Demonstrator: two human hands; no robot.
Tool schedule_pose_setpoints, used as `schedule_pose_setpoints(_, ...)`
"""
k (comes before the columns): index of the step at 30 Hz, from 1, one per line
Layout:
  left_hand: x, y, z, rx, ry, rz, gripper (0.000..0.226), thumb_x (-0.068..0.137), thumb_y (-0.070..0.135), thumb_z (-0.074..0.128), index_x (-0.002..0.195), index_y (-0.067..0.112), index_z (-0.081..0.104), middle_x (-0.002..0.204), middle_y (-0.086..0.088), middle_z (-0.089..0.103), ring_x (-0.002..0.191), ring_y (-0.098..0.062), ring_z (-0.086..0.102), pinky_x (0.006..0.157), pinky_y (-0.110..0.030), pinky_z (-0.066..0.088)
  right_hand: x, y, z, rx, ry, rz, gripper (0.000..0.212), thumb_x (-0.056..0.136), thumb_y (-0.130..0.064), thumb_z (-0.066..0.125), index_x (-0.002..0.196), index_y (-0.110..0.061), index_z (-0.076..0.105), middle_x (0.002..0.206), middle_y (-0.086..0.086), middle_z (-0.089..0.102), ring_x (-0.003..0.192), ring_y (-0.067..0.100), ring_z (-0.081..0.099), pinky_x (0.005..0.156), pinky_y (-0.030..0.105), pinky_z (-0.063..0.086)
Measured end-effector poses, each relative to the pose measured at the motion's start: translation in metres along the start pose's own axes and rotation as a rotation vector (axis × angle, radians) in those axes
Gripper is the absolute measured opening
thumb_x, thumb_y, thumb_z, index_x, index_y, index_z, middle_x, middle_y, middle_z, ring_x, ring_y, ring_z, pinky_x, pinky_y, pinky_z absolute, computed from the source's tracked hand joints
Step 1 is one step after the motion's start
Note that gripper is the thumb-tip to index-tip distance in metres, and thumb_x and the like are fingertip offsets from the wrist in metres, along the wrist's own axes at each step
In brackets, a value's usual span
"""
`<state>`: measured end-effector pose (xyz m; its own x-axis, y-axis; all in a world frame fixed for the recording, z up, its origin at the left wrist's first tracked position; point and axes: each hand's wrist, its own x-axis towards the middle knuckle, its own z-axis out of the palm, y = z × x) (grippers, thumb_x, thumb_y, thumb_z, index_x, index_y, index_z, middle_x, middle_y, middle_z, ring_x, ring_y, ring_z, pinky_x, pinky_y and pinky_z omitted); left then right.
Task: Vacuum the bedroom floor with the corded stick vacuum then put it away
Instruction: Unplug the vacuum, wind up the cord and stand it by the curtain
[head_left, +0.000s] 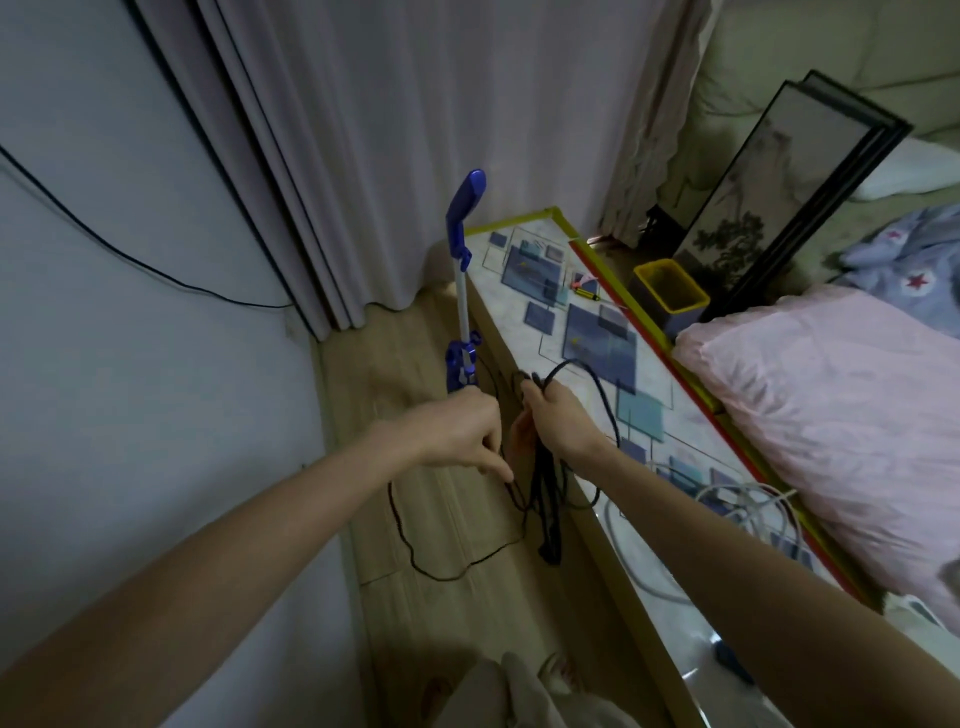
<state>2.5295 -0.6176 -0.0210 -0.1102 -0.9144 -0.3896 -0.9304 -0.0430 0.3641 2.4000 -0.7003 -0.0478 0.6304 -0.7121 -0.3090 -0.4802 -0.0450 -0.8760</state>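
The corded stick vacuum (464, 270), blue with a silver tube, stands upright against the long table's left edge, its lower body hidden behind my left hand. Its black cord (545, 499) hangs in gathered loops from my right hand (558, 415), which is shut around the top of the bundle. My left hand (465, 431) pinches a strand of the same cord just left of the bundle. A slack length trails in a loop across the wooden floor (410, 519) below both hands.
A long low table (654, 384) with a patterned top runs along the bed with its pink pillow (831, 421). White cables (748, 499), a yellow bin (670, 291) and framed pictures (789, 192) lie to the right. Curtains (363, 156) hang ahead, a wall stands left.
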Motion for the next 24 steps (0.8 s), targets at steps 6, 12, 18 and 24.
schedule_pose_setpoints(6,-0.015,-0.025,-0.009,-0.159,0.130,-0.054,0.034,0.079,0.046,0.073,0.068,0.014,0.071,0.060,0.006,0.062,0.052,0.000,0.052,0.051,-0.013,0.038,-0.010,0.017,0.023,0.132,-0.194,0.128,0.045,0.100,-0.042,0.040,0.087,-0.004,0.059,0.078,0.028,0.066,0.076,0.043,0.067,0.073,0.050,0.056)
schedule_pose_setpoints(12,-0.029,-0.044,0.017,-0.511,0.247,-0.052,0.027,0.098,0.032,0.052,0.075,0.020,0.056,0.062,0.007,0.057,0.055,-0.001,0.052,0.057,-0.020,0.043,-0.008,0.008,0.020,0.447,-0.150,0.205,0.035,0.105,-0.028,0.036,0.073,-0.015,0.037,0.048,-0.002,0.035,0.041,0.014,0.030,0.045,0.028,0.028)
schedule_pose_setpoints(18,-0.056,-0.055,0.059,-0.317,0.159,-0.124,0.031,0.104,0.032,0.032,0.087,0.016,0.052,0.081,-0.002,0.056,0.075,-0.021,0.055,0.070,-0.030,0.042,-0.016,0.010,-0.021,0.442,-0.194,0.300,0.037,0.105,-0.026,0.035,0.074,-0.007,0.042,0.055,0.015,0.049,0.042,0.026,0.048,0.046,0.031,0.046)
schedule_pose_setpoints(24,-0.022,-0.013,-0.002,0.013,-0.003,0.051,0.035,0.103,0.039,0.037,0.077,0.023,0.056,0.065,0.012,0.049,0.059,-0.001,0.046,0.057,-0.017,0.030,-0.021,0.004,-0.010,0.244,-0.429,0.290,0.036,0.106,-0.025,0.033,0.086,0.001,0.049,0.059,0.016,0.060,0.044,0.025,0.053,0.048,0.029,0.048)
